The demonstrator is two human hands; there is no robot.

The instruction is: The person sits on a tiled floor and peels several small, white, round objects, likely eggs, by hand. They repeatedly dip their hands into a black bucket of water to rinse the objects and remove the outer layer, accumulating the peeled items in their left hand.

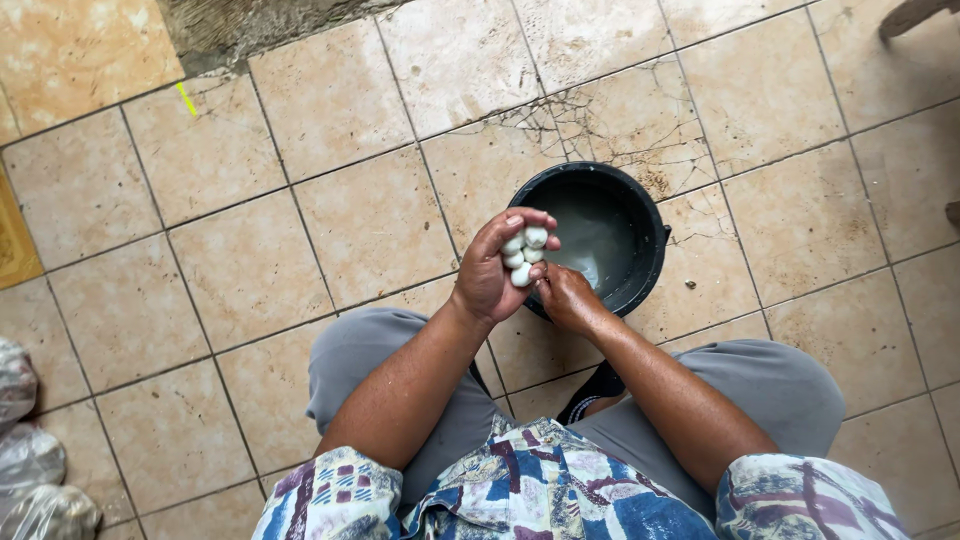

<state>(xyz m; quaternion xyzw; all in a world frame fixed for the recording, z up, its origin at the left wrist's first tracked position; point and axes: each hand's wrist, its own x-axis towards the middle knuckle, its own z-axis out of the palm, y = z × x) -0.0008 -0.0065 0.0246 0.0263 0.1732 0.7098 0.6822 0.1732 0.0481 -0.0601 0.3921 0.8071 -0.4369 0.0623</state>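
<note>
I see a floor (pixel 380 220) of pale beige tiles filling nearly the whole view, with a patch of cracked tiles (pixel 610 130) just beyond the bucket. My grey trousers (pixel 760 385) spread across the lower part, knees apart, and the patterned shirt (pixel 540 490) in blue, white and maroon sits at the bottom edge. A black bucket (pixel 603 237) stands on the floor between my knees, round and upright, with cloudy whitish water inside. At the far left edge lie some clear plastic bags (pixel 25 450), well apart from everything else.

My left hand (pixel 495 270) is raised over the near rim of the bucket, fingers curled closed around a cluster of small white balls (pixel 524 253); four or so show between thumb and fingers, touching one another. My right hand (pixel 568 297) sits just beside and below it, at the bucket's near edge, fingers bent inward toward the lowest ball. I cannot tell whether that hand grips anything or only touches. A small yellow scrap (pixel 186 98) lies on the floor at the upper left, far from the hands.
</note>
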